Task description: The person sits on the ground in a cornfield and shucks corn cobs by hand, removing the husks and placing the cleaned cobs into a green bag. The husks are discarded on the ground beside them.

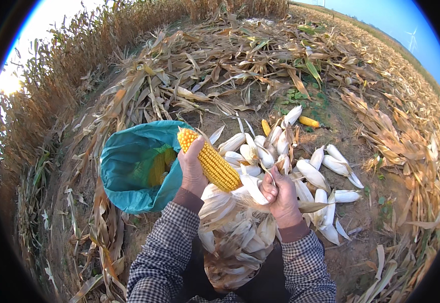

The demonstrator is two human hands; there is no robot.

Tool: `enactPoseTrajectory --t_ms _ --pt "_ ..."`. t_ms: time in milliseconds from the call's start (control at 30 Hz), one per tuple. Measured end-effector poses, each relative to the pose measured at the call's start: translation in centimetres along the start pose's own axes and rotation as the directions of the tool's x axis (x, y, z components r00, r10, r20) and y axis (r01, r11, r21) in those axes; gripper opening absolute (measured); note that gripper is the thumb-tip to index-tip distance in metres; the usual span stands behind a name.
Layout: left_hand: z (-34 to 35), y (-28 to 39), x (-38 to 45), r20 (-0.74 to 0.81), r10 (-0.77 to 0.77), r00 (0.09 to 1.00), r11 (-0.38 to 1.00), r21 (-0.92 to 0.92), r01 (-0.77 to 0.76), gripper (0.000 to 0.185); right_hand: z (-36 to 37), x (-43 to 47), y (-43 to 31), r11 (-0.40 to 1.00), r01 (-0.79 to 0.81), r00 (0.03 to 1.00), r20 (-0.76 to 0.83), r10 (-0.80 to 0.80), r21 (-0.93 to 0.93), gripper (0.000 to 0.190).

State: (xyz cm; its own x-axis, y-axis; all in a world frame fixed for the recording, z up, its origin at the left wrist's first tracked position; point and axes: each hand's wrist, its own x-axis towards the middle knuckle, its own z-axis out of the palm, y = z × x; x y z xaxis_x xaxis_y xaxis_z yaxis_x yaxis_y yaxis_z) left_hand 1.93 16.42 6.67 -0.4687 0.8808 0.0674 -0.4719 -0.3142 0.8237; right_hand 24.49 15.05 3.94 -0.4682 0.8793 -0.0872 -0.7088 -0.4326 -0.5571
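Observation:
My left hand (193, 166) grips a bare yellow corn cob (220, 166) near its upper end, thumb across the kernels. Pale husk (252, 187) peels away at the cob's lower end, and my right hand (280, 193) has its fingers closed on it. To the left of the cob stands a teal woven sack (136, 144), mouth wide, with several husked cobs (159, 168) inside. Beyond my right hand lies a heap of corn ears in white husks (267, 155). Loose husks (239, 242) are piled below my hands, between my legs.
Two bare yellow cobs lie at the far side of the heap, one (309, 121) by green weeds (299, 98). Dry cut stalks (220, 64) cover the ground ahead. Standing corn (53, 75) rises at the left; a wind turbine (412, 39) shows far right.

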Motion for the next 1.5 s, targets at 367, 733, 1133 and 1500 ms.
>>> enactPoseTrajectory --t_ms 367,733,1133,1500 --pt "-2.4 -0.7 3.3 -0.181 0.091 0.979 0.992 -0.072 -0.105 0.028 -4.8 -2.8 -5.3 0.873 0.262 0.712 -0.529 -0.463 -0.411 0.027" --pt "0.4 -0.2 -1.4 0.092 -0.057 0.994 0.982 0.185 0.039 0.028 1.9 1.0 3.4 -0.186 0.234 0.963 0.254 -0.094 -0.954 0.086" --pt "0.7 1.7 -3.5 0.242 -0.225 0.944 0.974 0.069 0.214 0.036 -0.1 1.0 4.3 0.531 -0.166 0.895 0.099 0.434 -0.831 0.059" --pt "-0.5 -0.9 -4.4 0.426 -0.265 0.865 0.963 0.065 0.263 0.060 1.1 -0.7 7.0 0.374 0.012 0.999 0.023 0.026 -0.927 0.041"
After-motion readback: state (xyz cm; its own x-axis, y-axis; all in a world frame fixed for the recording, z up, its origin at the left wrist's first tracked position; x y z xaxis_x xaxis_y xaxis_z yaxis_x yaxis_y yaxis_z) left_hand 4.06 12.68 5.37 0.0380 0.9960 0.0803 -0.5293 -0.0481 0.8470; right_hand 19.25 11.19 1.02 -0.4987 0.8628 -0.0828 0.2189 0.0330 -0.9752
